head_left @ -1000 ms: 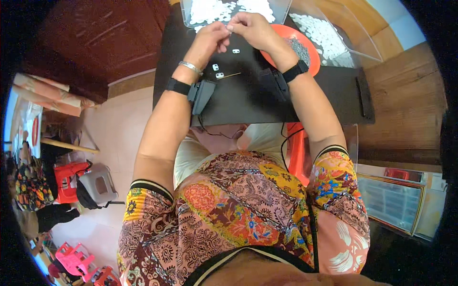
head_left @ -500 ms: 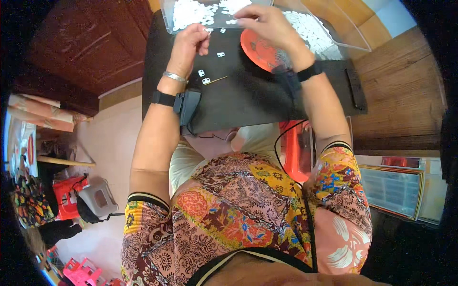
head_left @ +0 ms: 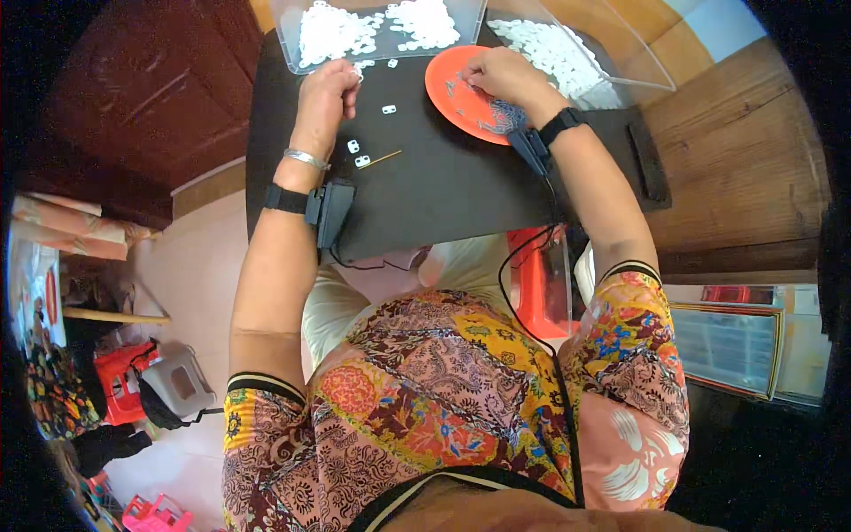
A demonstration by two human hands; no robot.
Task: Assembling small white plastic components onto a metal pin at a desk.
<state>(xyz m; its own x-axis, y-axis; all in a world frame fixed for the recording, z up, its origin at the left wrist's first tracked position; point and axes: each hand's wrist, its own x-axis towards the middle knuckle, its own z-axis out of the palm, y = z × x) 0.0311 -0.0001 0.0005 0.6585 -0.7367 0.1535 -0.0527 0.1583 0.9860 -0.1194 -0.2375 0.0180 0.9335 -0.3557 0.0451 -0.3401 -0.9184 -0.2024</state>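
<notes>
My left hand (head_left: 326, 93) is curled at the near edge of a clear tray (head_left: 285, 55) filled with small white plastic pieces (head_left: 337, 31), with a white piece at its fingertips. My right hand (head_left: 498, 75) rests on an orange plate (head_left: 452, 89). Its fingers are pinched down among tiny grey parts (head_left: 501, 115); whether they hold one is too small to tell. Loose white pieces (head_left: 355, 152) and a thin yellow stick (head_left: 381, 160) lie on the black mat (head_left: 443, 195) between my hands. Both wrists carry black bands with small boxes.
A second clear tray (head_left: 620, 66) with more white pieces stands at the back right on the wooden table (head_left: 736, 168). A flat black bar (head_left: 647, 160) lies at the mat's right end. On the floor to the left are a grey stool (head_left: 177, 386) and red stools.
My hands were joined at the middle of the mat. They have parted: the left went to the tray's edge and the right onto the orange plate.
</notes>
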